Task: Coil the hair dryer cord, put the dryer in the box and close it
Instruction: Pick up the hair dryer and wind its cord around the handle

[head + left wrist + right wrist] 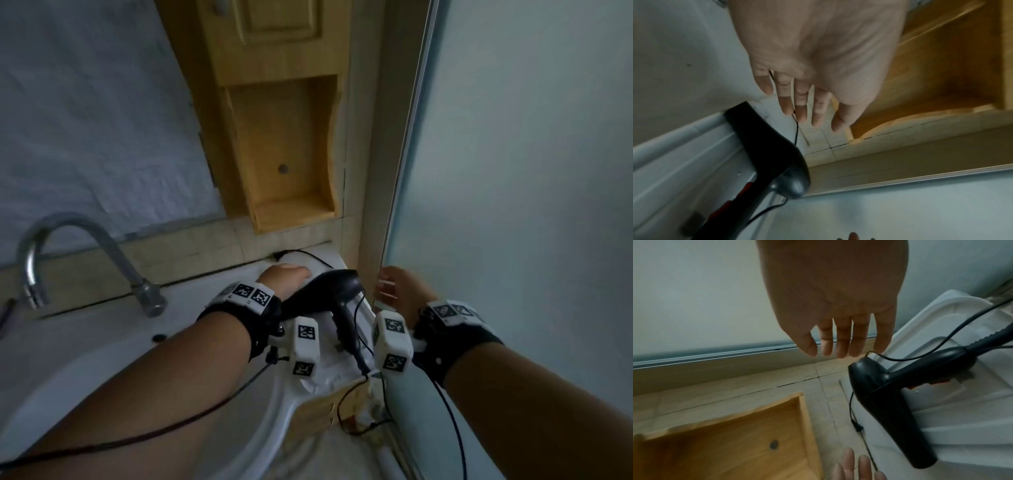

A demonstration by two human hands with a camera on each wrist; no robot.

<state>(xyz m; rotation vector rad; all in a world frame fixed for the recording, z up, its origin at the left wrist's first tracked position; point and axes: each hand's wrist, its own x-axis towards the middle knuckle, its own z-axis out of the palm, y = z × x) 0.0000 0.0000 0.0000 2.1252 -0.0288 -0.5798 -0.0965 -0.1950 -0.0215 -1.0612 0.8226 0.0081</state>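
A black hair dryer [329, 291] lies on the shut lid of a white plastic box [337, 265] at the right end of the basin counter. Its thin black cord [317, 257] runs loose to a plug [277, 255] at the back wall. My left hand [287, 274] hovers over the dryer's nozzle end with straight fingers [801, 100] and holds nothing. My right hand [394, 287] is open beside the dryer's rear, fingers [838, 344] spread and clear of the dryer [890, 402]. The cord [941, 344] loops across the box lid [962, 418].
A chrome tap [68, 240] arches over the white basin [102, 377] on the left. An open wooden wall niche [281, 154] hangs behind the box. A frosted glass door [513, 171] closes off the right side. A small wooden piece with wires [325, 411] sits near the counter's front.
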